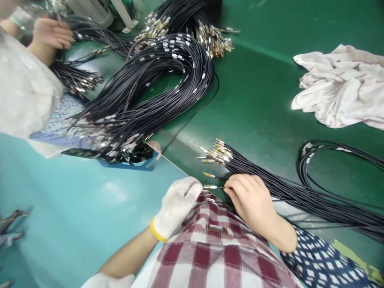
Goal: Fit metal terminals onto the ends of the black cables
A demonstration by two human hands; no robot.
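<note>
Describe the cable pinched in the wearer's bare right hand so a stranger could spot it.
On the green table, find the black cable bundle running off the picture's right edge. Near the bundle's tips, the bare right hand pinches one cable. Unlike its neighbours, its metal tip sits right beside the white-gloved left hand.

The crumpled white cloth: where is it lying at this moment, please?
In the head view, the crumpled white cloth lies on the green table at the picture's right edge, just beyond the looped black cables and apart from the right hand.
</note>
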